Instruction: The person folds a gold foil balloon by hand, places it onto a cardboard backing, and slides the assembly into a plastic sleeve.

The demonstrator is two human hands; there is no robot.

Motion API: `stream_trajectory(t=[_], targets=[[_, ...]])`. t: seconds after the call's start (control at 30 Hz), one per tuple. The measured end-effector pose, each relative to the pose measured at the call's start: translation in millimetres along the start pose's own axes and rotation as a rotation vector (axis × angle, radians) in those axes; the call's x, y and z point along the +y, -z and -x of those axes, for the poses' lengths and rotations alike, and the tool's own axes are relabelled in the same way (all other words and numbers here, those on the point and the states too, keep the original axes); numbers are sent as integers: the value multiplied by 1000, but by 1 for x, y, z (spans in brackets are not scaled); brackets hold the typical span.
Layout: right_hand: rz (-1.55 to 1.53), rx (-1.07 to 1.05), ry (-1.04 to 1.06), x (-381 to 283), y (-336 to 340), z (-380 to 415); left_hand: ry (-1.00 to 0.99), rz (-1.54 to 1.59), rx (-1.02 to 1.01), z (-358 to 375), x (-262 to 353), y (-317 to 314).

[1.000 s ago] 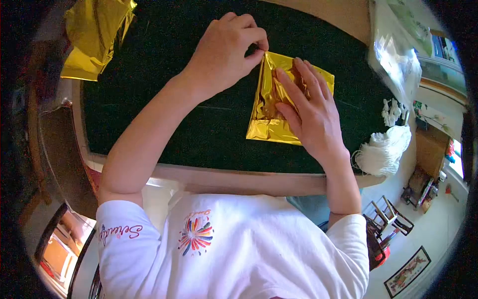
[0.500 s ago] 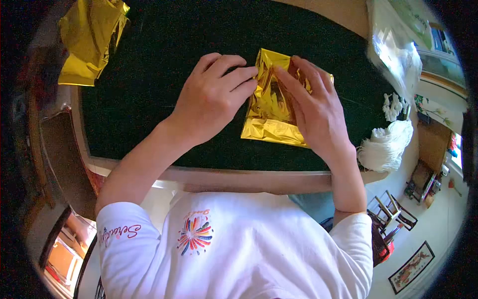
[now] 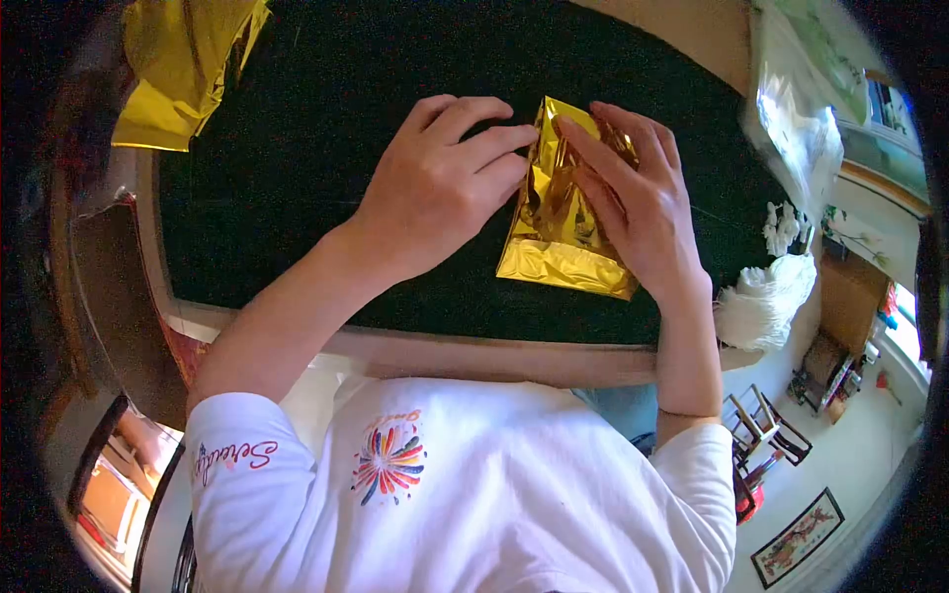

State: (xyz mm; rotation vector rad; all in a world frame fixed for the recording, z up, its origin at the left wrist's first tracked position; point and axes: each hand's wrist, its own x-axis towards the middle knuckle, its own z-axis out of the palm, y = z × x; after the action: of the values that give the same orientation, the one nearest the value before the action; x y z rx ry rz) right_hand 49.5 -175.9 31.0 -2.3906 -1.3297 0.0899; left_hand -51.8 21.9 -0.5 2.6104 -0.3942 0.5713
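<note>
On the dark table top lies a gold foil piece (image 3: 565, 262), creased and shiny, with a folded band along its near edge. My left hand (image 3: 445, 183) is at the foil's left edge, fingers bent and apart, fingertips touching or almost touching it; its thumb is hidden. Over the foil's right part rests my right hand (image 3: 647, 203), palm down with the fingers spread, covering some of the foil.
Another gold foil sheet (image 3: 183, 74) hangs over the table's far left corner. At the right edge are a clear plastic bag (image 3: 803, 133), a small white bundle (image 3: 781, 227) and a hank of white string (image 3: 766, 304). The pale table rim (image 3: 494, 358) runs before my body.
Both hands and the foil piece have shifted slightly to the right in view. The foil looks narrower, with its right side drawn inward under my right hand.
</note>
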Motion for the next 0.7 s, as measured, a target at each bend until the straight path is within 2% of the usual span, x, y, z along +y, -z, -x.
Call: stream_trajectory(t=[0.47, 0.57, 0.7], targets=[[-46, -51, -5, 1, 3, 0, 124, 50, 20, -4, 10, 4], [-25, -43, -5, 0, 2, 1, 86, 72, 38, -3, 11, 5], [-18, -38, 1, 0, 1, 1, -88, -33, 25, -11, 8, 5]])
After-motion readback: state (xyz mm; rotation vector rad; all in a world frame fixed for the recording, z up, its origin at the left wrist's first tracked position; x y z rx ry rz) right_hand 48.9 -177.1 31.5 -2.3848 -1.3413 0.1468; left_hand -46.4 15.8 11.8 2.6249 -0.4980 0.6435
